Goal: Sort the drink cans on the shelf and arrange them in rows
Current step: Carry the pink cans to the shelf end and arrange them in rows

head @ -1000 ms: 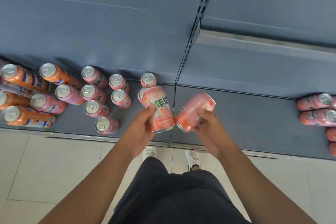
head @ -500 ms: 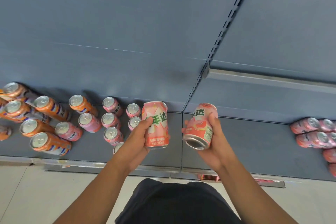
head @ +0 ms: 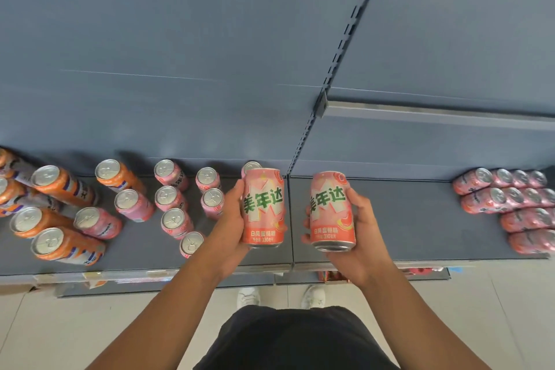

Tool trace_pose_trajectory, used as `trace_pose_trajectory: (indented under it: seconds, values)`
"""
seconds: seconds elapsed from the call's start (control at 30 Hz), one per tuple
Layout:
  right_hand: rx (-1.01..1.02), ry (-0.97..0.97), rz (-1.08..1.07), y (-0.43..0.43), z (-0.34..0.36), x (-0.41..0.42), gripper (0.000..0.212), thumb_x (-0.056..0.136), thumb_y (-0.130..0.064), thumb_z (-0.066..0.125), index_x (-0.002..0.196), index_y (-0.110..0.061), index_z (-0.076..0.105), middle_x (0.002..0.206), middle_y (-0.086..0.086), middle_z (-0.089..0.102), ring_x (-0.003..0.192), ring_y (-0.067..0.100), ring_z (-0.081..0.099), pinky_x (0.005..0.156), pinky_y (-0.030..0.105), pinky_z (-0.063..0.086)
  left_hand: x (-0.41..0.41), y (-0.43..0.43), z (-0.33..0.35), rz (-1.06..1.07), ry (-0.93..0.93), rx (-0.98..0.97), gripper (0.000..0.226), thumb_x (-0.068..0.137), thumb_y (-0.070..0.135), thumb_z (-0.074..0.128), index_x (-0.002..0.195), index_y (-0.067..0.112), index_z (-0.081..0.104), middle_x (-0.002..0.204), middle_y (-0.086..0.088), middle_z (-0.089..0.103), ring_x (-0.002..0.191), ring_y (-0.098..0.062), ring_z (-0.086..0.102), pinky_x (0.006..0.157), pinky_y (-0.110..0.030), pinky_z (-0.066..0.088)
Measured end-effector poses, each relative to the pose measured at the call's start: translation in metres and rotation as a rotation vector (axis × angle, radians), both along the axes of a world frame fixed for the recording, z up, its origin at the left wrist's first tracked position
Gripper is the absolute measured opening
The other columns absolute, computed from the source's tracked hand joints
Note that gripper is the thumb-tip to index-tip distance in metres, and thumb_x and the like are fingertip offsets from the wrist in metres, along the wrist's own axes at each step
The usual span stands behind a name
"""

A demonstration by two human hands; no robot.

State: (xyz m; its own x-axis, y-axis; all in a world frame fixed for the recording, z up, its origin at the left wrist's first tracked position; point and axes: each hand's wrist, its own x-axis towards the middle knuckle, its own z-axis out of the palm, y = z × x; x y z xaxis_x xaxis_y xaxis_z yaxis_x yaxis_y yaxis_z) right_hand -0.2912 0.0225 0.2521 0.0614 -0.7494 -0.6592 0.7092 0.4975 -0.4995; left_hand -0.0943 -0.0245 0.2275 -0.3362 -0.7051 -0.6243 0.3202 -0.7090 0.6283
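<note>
I hold two pink cans upright above the grey shelf (head: 420,219). My left hand (head: 229,225) grips the left pink can (head: 262,207); my right hand (head: 359,231) grips the right pink can (head: 332,212). Both labels face me with green characters. Left of my hands, several pink cans (head: 172,198) stand on the shelf in loose rows. Further left stand several orange cans (head: 64,186). At the far right, pink cans (head: 510,201) stand in tight rows.
A slotted upright (head: 339,54) divides the blue back panel into two bays. An upper shelf edge (head: 435,114) juts out on the right. The shelf's front lip (head: 150,275) carries price strips. Pale floor tiles and my white shoes (head: 249,297) lie below.
The right can has turned from tilted to upright with its label toward me. Both hands have drawn the cans further apart and slightly toward me.
</note>
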Motion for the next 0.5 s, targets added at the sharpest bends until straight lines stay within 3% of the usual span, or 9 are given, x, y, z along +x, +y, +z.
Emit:
trace_pose_trajectory:
  seconds: [0.13, 0.27, 0.4, 0.5]
  values:
    - [0.002, -0.014, -0.013, 0.013, -0.001, -0.012, 0.063, 0.085, -0.056, 0.059, 0.132, -0.013, 0.056, 0.106, 0.019, 0.069, 0.082, 0.030, 0.068, 0.074, 0.041, 0.058, -0.016, 0.006, 0.006, -0.049, -0.057, 0.004, 0.063, 0.091, 0.066, 0.035, 0.129, 0.021, 0.060, 0.118, -0.011, 0.071, 0.109, -0.028, 0.068, 0.104, -0.056, 0.045]
    - [-0.008, -0.014, -0.075, 0.028, 0.001, -0.033, 0.062, 0.086, -0.055, 0.058, 0.134, -0.015, 0.054, 0.110, 0.018, 0.070, 0.084, 0.029, 0.069, 0.072, 0.040, 0.059, -0.042, 0.014, 0.016, -0.108, -0.108, -0.010, 0.062, 0.094, 0.064, 0.035, 0.132, 0.021, 0.058, 0.118, -0.011, 0.071, 0.109, -0.029, 0.068, 0.102, -0.055, 0.047]
    - [-0.024, 0.069, -0.165, 0.052, 0.008, -0.069, 0.048, 0.087, -0.052, 0.058, 0.125, -0.021, 0.059, 0.099, 0.011, 0.074, 0.087, 0.025, 0.069, 0.082, 0.045, 0.056, -0.087, 0.031, 0.031, -0.163, -0.071, -0.044, 0.062, 0.080, 0.058, 0.050, 0.122, 0.014, 0.061, 0.115, -0.019, 0.070, 0.100, -0.030, 0.068, 0.085, -0.046, 0.057]
    - [-0.016, 0.108, -0.227, 0.077, 0.010, -0.105, 0.042, 0.091, -0.051, 0.056, 0.119, -0.021, 0.061, 0.091, 0.008, 0.076, 0.085, 0.023, 0.070, 0.084, 0.046, 0.056, -0.125, 0.050, 0.031, -0.211, -0.063, -0.062, 0.064, 0.072, 0.041, 0.064, 0.127, 0.010, 0.056, 0.116, -0.020, 0.069, 0.101, -0.032, 0.067, 0.087, -0.046, 0.055]
